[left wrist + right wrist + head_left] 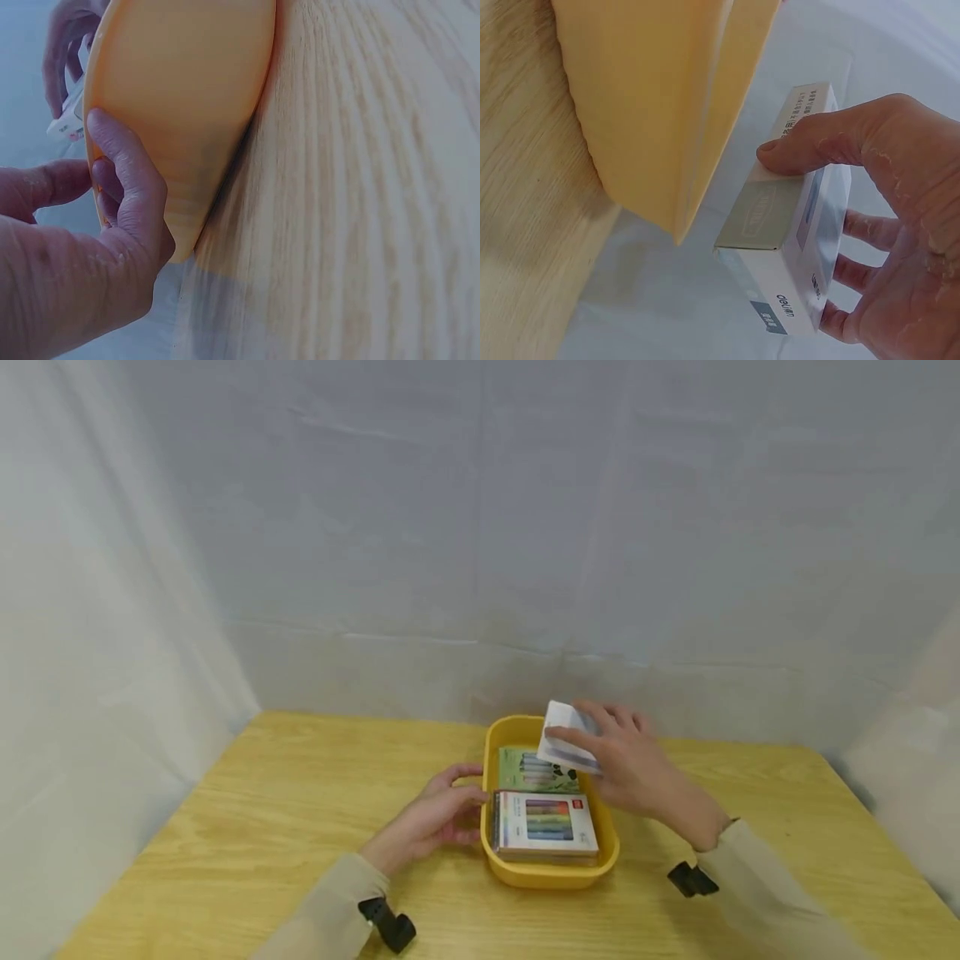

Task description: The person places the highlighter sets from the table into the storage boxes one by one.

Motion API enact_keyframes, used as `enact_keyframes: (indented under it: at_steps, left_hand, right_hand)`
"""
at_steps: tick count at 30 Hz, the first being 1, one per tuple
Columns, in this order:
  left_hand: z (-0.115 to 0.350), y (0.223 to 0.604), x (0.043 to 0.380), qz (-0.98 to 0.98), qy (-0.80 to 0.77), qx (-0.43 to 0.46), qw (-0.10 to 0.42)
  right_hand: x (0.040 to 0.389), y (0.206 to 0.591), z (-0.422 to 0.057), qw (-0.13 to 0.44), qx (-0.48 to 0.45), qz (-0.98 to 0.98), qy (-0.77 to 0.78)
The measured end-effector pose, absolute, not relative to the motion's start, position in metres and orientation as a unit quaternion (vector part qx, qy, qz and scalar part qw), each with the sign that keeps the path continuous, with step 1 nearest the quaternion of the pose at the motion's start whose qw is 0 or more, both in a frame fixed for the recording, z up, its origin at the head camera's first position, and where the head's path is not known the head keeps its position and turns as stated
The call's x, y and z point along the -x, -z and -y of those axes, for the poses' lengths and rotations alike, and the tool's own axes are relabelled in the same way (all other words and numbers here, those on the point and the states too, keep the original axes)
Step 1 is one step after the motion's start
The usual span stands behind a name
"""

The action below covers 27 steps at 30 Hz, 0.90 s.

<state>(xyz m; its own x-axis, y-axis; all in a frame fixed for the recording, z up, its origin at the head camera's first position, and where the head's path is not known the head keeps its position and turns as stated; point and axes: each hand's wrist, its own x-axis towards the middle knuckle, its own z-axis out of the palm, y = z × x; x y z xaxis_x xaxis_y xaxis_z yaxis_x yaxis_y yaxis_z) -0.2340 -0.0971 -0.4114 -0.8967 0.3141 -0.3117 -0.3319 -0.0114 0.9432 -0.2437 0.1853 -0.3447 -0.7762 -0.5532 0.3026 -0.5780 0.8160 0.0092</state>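
Observation:
A yellow plastic basket (pixel 551 877) stands on the wooden table. With thumb and fingers, my left hand (pixel 442 814) pinches its left rim; the left wrist view shows the fingertips on the outer wall (pixel 187 67). Above the basket's far right part, my right hand (pixel 630 760) holds a small white-and-grey carton (pixel 780 217), tilted and marked "deli". Inside the basket lie a white marker box (pixel 547 822) with a window of coloured pens, on top of a stack at the near end, and a green pen box (pixel 532 768) behind it, partly covered by the carton.
The wooden table (pixel 315 802) extends to both sides of the basket. A pale sheet (pixel 420 543) hangs behind the table, with further sheeting at the left and right. Black straps (pixel 387 924) sit at both cuffs.

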Motion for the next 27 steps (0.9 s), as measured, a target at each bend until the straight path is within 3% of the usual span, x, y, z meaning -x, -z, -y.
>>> enact_keyframes:
  at_steps: [27]
  left_hand:
    - [0.091, 0.420, 0.242, -0.657, -0.720, 0.000, 0.224]
  right_hand:
    - [0.298, 0.375, -0.152, 0.019, -0.349, 0.932, -0.096]
